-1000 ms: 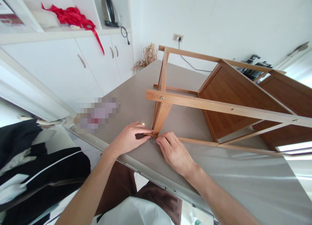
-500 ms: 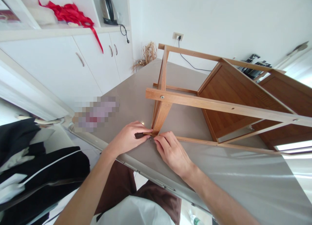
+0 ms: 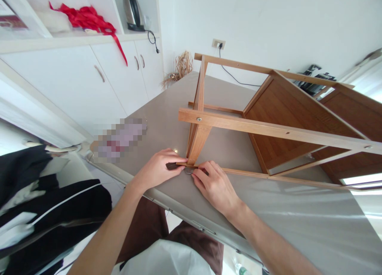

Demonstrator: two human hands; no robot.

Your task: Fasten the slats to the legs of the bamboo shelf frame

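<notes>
With fingers bent and drawn narrow, gripping in the left hand the end of a slender, honey-brown wooden lower rail, right at the near left corner of an open, honey-brown wooden frame with broad, flat, reddish-brown wooden panels. Just beside that corner of the frame, in the right hand, pinching a tiny, bent, silver metal piece between thumb and fingertips (partly covered, so hard to tell in full). With the frame resting on a smooth, taupe tabletop, stretching off rightward. Backed, behind the frame, by a plain white wall with a beige wall socket and a thin black cord. Flanked, beyond the frame's left end, by tan dried stalks and, farther off, by white cupboards topped with a silver-and-black electric kettle and a tangle of glossy red ribbon. Bordered, in front of the frame and well to the left, by a heap of black cloth.
</notes>
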